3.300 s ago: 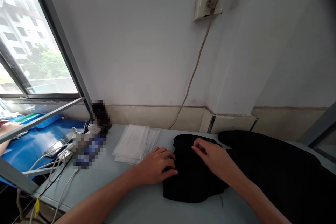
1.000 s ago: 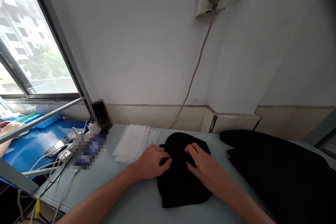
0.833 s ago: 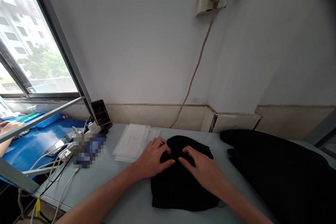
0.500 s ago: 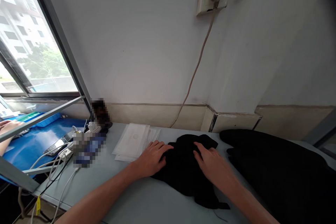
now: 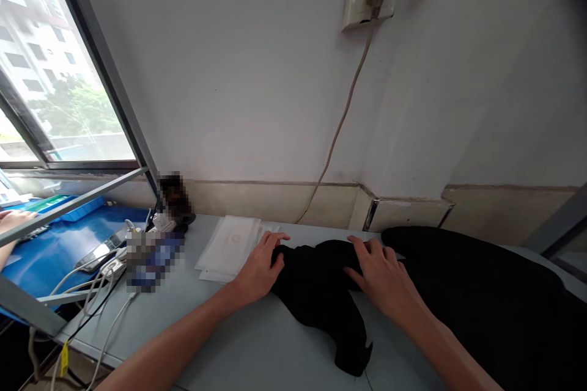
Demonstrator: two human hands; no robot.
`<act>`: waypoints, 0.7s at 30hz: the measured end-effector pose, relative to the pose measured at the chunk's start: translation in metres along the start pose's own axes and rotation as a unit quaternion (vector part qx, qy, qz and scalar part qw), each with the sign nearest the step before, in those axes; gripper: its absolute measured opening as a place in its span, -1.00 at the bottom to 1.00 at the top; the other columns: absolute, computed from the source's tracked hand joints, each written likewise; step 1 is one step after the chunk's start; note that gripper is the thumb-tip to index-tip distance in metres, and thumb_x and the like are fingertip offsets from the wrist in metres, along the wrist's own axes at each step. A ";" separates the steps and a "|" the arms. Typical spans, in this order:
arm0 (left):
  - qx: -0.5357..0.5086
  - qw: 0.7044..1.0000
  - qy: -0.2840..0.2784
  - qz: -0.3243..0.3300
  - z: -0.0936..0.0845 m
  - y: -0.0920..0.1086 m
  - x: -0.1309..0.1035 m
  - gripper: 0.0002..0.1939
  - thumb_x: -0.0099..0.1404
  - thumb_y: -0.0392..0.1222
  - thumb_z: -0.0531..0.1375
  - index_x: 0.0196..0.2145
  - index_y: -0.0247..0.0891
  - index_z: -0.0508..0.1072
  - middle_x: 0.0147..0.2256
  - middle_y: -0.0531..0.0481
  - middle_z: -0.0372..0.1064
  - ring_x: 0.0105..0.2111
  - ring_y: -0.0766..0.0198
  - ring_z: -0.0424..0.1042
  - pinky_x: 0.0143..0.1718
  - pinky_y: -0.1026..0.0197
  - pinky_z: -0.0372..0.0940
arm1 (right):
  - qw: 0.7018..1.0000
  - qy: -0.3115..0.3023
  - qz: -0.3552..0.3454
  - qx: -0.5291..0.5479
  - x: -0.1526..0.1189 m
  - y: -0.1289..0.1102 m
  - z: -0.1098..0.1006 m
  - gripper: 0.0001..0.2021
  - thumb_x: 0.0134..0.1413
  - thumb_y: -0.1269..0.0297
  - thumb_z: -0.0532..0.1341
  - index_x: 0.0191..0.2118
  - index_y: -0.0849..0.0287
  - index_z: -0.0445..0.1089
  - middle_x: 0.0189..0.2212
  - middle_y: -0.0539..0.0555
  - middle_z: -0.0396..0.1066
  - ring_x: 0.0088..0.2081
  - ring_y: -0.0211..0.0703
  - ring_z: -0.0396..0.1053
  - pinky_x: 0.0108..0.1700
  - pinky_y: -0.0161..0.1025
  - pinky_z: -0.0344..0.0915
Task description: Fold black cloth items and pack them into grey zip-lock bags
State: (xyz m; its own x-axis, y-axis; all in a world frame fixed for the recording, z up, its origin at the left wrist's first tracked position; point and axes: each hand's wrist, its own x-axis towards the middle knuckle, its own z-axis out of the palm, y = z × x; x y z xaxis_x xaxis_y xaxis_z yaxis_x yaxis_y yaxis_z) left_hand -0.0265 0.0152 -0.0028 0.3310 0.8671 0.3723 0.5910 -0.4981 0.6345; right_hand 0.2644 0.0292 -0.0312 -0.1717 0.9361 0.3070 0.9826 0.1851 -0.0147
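A crumpled black cloth point(image 5: 316, 287) lies on the grey table point(image 5: 261, 348), with one end hanging toward the front edge and a loose thread at its tip. At its left end, my left hand point(image 5: 261, 266) has thumb and fingers around the edge of the fabric. My right hand point(image 5: 380, 275) rests on the right end, fingers spread over the top and thumb on the cloth. Just right of that hand is a larger black cloth pile point(image 5: 481, 299). Thin white plastic bags point(image 5: 232, 247) lie flat to the left, behind my left hand.
Farther left are white cables, a power strip point(image 5: 112, 267), a blurred blue item point(image 5: 156, 263) and a metal frame point(image 5: 105, 73). Beyond it, another person's hand point(image 5: 16, 220) is over a blue surface point(image 5: 68, 250). A plugged cord point(image 5: 343, 116) hangs down the wall.
My hands have moved farther apart, the left slightly left and the right to the right. The smaller cloth is spread wider, and its lower end has shifted left and down.
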 end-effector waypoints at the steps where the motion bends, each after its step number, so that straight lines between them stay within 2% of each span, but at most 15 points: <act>1: -0.004 1.000 0.020 -0.003 0.001 -0.002 0.001 -0.64 0.48 -0.27 0.03 0.18 -0.11 0.32 0.03 -0.08 0.35 0.01 0.14 0.41 0.07 0.10 0.34 | 1.000 0.018 -0.010 0.000 0.000 0.003 0.004 -0.71 0.30 0.23 0.19 0.09 0.14 0.35 0.03 0.35 0.42 -0.06 0.36 0.43 -0.23 0.01 0.33; 3: 0.000 0.999 0.038 -0.012 -0.001 -0.006 0.003 -0.73 0.51 -0.20 0.06 0.11 -0.12 0.38 0.00 -0.06 0.39 0.01 0.14 0.41 0.06 0.11 0.33 | 0.999 0.024 -0.030 0.020 0.001 0.008 0.011 -0.79 0.30 0.22 0.17 -0.01 0.09 0.40 0.05 0.31 0.42 0.00 0.37 0.39 -0.16 0.06 0.33; 6: 0.030 0.999 0.003 -0.030 -0.010 -0.007 0.006 -0.76 0.51 -0.04 0.13 0.06 -0.09 0.43 -0.07 -0.02 0.46 -0.08 0.13 0.48 -0.03 0.12 0.36 | 0.997 0.008 -0.028 0.070 0.006 0.014 0.013 -0.88 0.28 0.17 0.18 -0.19 0.07 0.37 -0.12 0.23 0.50 0.04 0.36 0.37 -0.09 0.09 0.30; 8: 0.060 0.997 -0.042 -0.029 -0.018 -0.008 0.009 -0.71 0.48 0.07 0.18 0.06 -0.06 0.44 -0.10 0.00 0.52 -0.11 0.10 0.51 -0.10 0.14 0.37 | 0.994 -0.006 -0.013 0.104 0.010 0.018 0.005 -0.82 0.26 0.09 0.19 -0.27 0.07 0.31 -0.23 0.20 0.52 -0.04 0.30 0.41 -0.12 0.05 0.29; 10: 0.092 0.994 -0.062 -0.019 -0.027 -0.009 0.011 -0.66 0.46 0.13 0.20 0.08 -0.03 0.45 -0.10 0.01 0.56 -0.09 0.07 0.53 -0.13 0.14 0.37 | 0.988 -0.042 0.013 0.147 0.014 0.022 -0.008 -0.73 0.25 -0.03 0.18 -0.31 0.06 0.26 -0.35 0.14 0.50 -0.22 0.19 0.44 -0.23 -0.03 0.27; 13: 0.135 0.991 -0.019 -0.001 -0.037 -0.013 0.016 -0.70 0.49 0.09 0.17 0.08 -0.04 0.46 -0.04 0.02 0.57 -0.08 0.08 0.55 -0.11 0.14 0.37 | 0.962 -0.117 0.030 0.243 0.017 0.028 -0.032 -0.63 0.25 -0.17 0.14 -0.33 0.04 0.26 -0.49 0.03 0.41 -0.42 0.01 0.37 -0.36 -0.15 0.20; 15: 0.152 0.988 0.030 0.006 -0.042 -0.017 0.019 -0.73 0.52 0.05 0.13 0.04 -0.06 0.48 -0.02 0.03 0.56 -0.10 0.11 0.55 -0.09 0.14 0.37 | 0.939 -0.140 0.007 0.315 0.017 0.033 -0.046 -0.60 0.27 -0.21 0.11 -0.32 0.04 0.30 -0.48 0.00 0.39 -0.44 -0.06 0.33 -0.39 -0.20 0.18; 17: 0.159 0.985 0.069 0.003 -0.046 -0.020 0.022 -0.74 0.52 0.05 0.13 0.00 -0.08 0.50 -0.06 0.03 0.57 -0.10 0.11 0.55 -0.11 0.15 0.37 | 0.925 -0.122 -0.007 0.361 0.016 0.037 -0.055 -0.59 0.28 -0.22 0.09 -0.30 0.03 0.33 -0.42 -0.01 0.40 -0.41 -0.08 0.32 -0.39 -0.22 0.20; 21: 0.168 0.982 0.085 -0.003 -0.047 -0.022 0.023 -0.74 0.55 0.05 0.08 -0.05 -0.10 0.48 -0.10 0.01 0.57 -0.12 0.10 0.55 -0.13 0.14 0.35 | 0.939 -0.030 0.054 0.338 0.018 0.037 -0.062 -0.59 0.22 -0.24 0.14 -0.29 0.04 0.32 -0.43 -0.01 0.40 -0.45 -0.11 0.27 -0.41 -0.21 0.20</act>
State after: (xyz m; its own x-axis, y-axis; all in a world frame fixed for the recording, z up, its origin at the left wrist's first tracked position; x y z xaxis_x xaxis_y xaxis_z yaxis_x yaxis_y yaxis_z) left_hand -0.0665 0.0457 0.0243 0.2169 0.8414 0.4949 0.8114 -0.4373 0.3878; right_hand 0.3019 0.0347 0.0330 -0.0981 0.9716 0.2152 0.7280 0.2175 -0.6501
